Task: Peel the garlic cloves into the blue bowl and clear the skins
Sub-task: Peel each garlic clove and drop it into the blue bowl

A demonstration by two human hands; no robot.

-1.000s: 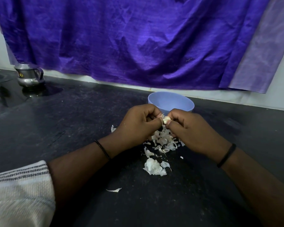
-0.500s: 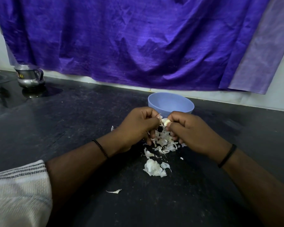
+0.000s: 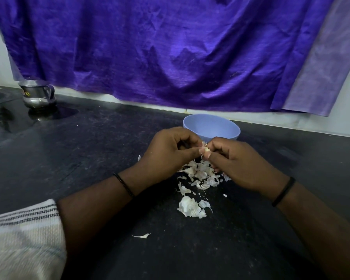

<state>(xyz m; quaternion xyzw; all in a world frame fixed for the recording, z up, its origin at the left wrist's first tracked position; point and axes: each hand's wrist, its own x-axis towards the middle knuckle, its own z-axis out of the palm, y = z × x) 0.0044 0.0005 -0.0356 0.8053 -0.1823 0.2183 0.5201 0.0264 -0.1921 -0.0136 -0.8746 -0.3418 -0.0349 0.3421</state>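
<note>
Head cam is all I've got, and it's looking down at a black counter (image 3: 89, 158) with the blue bowl (image 3: 211, 127) as my reference point. Both hands sit just in front of the bowl, fingertips meeting over the mess. Left hand (image 3: 168, 152) has its fingers curled in, pinching at the garlic clove (image 3: 206, 148); right hand (image 3: 240, 164) is curled round the same clove from the other side, so it's a tight two-handed pinch, with a bit of papery skin sticking up off it. The pile of skins (image 3: 200, 174) lies on the counter right under the hands, on the near side of the bowl, with another clump (image 3: 191, 207) nearer to me and one stray flake (image 3: 142, 236) nearer still. Can't see into the bowl from here. Way off to the bowl's left, by the wall, there's a steel jug (image 3: 37, 94), and a purple cloth (image 3: 170, 53) hangs behind everything.
</note>
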